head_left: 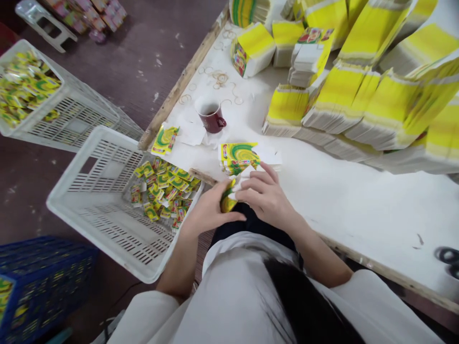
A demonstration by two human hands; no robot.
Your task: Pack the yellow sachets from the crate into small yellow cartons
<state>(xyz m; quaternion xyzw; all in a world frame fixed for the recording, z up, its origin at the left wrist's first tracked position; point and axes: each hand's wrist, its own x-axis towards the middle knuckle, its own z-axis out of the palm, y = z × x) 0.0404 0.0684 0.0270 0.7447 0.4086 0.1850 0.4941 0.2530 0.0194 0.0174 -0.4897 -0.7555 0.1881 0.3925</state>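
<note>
Hands: both close together right in front of the body, left hand [208, 212] and right hand [266, 195] pinching the same small carton [227, 202] between them
Left grip: fingers curled round the carton's near side, thumb lying across underneath
Right grip: fingers spread flat over the top end, covering most of it
Carton place: squeezed in the gap between the two hands, just off the near edge of the table [340, 191]
Carton axis: the visible strip runs away from the body toward the table, leaning slightly right; both ends are under fingers, so which end leads cannot be told
Carton look: glossy yellow with a green swirl and a sliver of white card showing at the top
Just beyond the fingertips: a short flat stack [239, 157] of the same yellow-green print lying on the table
Left of the left hand: white crate [71, 205] with a heap of finished packets [163, 188] in its near corner
Further out past the stack: a dark red mug [211, 117], then loose rubber bands [219, 79]
Far right beyond the right hand: leaning yellow piles [358, 105] of flat card
</note>
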